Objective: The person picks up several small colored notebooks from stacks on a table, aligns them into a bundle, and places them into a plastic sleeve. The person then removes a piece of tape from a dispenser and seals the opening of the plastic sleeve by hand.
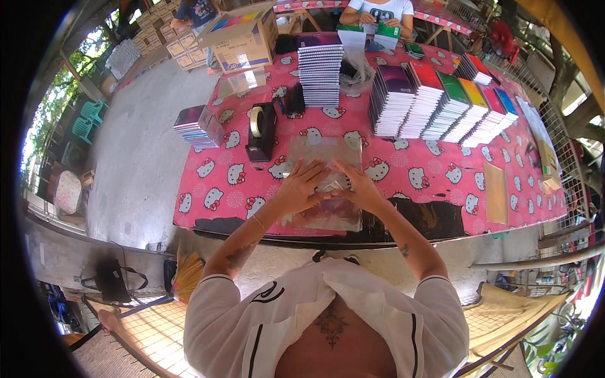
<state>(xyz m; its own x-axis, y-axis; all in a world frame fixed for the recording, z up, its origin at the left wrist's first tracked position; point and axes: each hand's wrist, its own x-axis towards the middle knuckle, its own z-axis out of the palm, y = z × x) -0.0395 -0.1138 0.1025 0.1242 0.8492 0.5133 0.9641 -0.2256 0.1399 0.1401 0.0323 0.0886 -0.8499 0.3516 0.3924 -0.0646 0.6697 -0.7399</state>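
Clear plastic sheets or sleeves [324, 148] lie flat near the front edge of the table, showing the pink cloth beneath. My left hand [304, 186] rests on them, fingers stretched toward the middle. On their other side, my right hand [358, 187] also lies on the plastic with its fingers extended. The two hands nearly meet at the fingertips, and neither grips anything I can see. A black tape dispenser [259, 135] with a roll of tape stands just beyond my left hand.
Spiral notebooks stand in a tall stack [319, 75], a short stack [198, 128] at left and a colourful row [435, 110] at right. A cardboard box [242, 47] sits far left. A brown flat board [496, 193] lies right. Across the table, a person handles green notebooks [386, 34].
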